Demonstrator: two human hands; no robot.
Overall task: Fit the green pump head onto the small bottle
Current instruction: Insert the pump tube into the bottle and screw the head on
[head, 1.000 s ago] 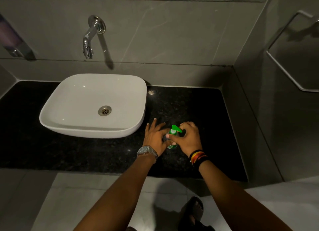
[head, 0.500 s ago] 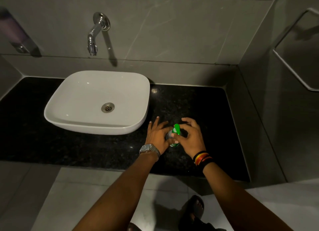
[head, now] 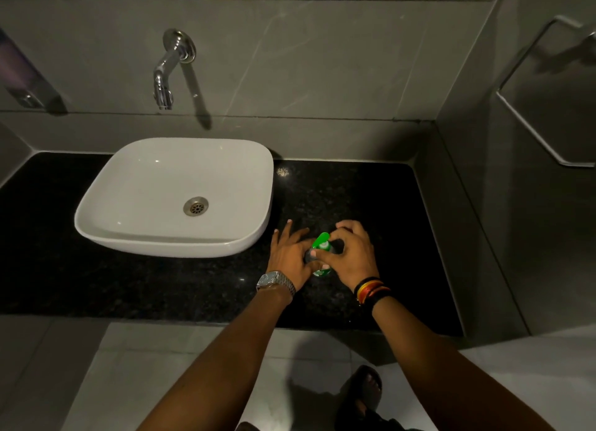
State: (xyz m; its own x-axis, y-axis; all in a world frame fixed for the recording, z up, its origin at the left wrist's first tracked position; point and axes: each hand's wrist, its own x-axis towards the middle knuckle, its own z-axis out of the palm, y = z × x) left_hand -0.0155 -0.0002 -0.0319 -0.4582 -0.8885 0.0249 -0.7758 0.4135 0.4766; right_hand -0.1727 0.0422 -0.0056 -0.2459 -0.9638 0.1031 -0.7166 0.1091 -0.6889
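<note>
A: How many of each thing?

B: 1 small bottle (head: 322, 271) with a green label, 1 glossy green plastic pump head (head: 321, 241), 2 bare hands. Also 1 white rounded ceramic basin (head: 129, 205), 1 chrome wall tap (head: 167, 72), 1 silver metal wristwatch (head: 275, 282) and a stack of black, red and yellow wristbands (head: 371, 289); I cannot count the bands exactly.

A: Where is the bottle?

B: Between the 2 hands, standing on the black speckled stone counter (head: 161, 285). The left hand (head: 290, 253) presses against its left side, with the thumb curled to the bottle and the other fingers (head: 285, 229) stretched flat and slightly apart, pointing away from the person. The right hand (head: 354, 256) curls over the bottle's right side, with its fingers bent and closed around the pump head.

A: How does the task's thing look?

B: The pump head sits at the bottle's top, its flat nozzle slanting up and away between the 2 thumbs. Only a sliver of green label shows below the fingertips. Whether the head is fully seated, I cannot tell.
</note>
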